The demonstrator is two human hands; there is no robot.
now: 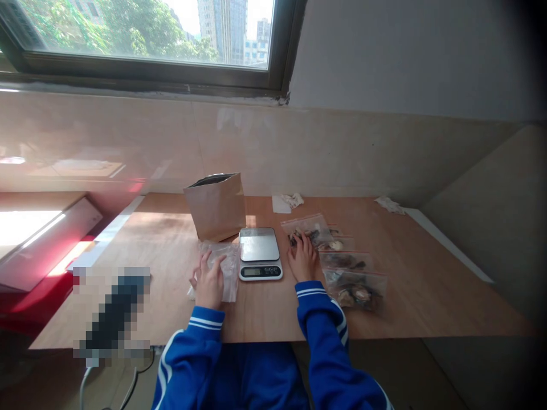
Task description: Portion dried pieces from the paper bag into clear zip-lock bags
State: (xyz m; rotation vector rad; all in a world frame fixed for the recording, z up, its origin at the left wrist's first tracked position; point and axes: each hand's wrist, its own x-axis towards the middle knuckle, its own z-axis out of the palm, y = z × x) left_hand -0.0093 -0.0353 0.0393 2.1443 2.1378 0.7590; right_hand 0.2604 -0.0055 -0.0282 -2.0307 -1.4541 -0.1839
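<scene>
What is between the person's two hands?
In the head view, a digital scale sits between the left hand and right hand, with clear plastic by the left hand reaching toward it.

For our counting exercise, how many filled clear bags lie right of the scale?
At least 4: the first bag at the right hand, then the second bag, third bag and fourth bag, each nearer the person. They overlap, so more may be hidden.

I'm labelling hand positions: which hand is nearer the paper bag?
Left. The left hand is just in front of the paper bag; the right hand is farther away, to the right of the scale.
</scene>
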